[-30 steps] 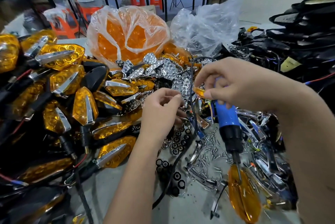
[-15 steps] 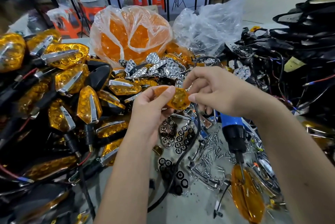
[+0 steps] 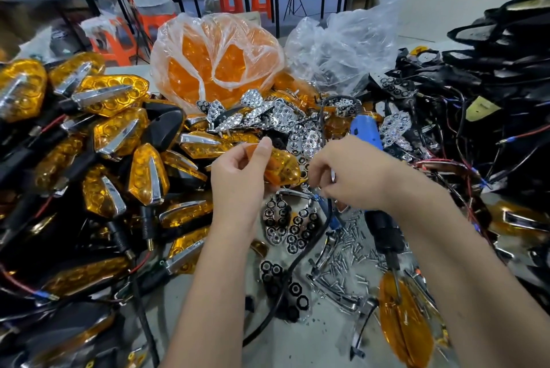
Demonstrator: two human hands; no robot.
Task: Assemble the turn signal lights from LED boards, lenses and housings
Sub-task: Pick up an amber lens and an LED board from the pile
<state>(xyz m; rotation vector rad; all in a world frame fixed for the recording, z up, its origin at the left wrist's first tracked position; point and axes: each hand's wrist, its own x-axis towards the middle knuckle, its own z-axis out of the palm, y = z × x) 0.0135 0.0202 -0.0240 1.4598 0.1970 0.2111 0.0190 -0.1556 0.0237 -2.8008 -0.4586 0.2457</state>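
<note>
Left hand [image 3: 238, 177] pinches amber lens [image 3: 279, 166] up off the clutter, freeing its open side. Right hand [image 3: 351, 177] at its 3 o'clock, fingers curled; contents hidden, can't tell.

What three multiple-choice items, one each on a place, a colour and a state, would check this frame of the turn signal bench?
1. Where does the clear plastic bag of orange lenses sit?
A. beyond the hands, at the far side of the bench
B. under the right forearm
C. on the floor

2. What colour is the upper handle of the electric screwdriver?
A. red
B. blue
C. green

3. What is the left hand doing?
A. resting flat on the bench
B. holding a screw
C. pinching a translucent amber lens

Answers: 1 A, the bag stands behind the silver reflector pieces; 2 B, blue plastic shows above the right hand; 3 C, thumb and fingers grip the lens edge.
</note>
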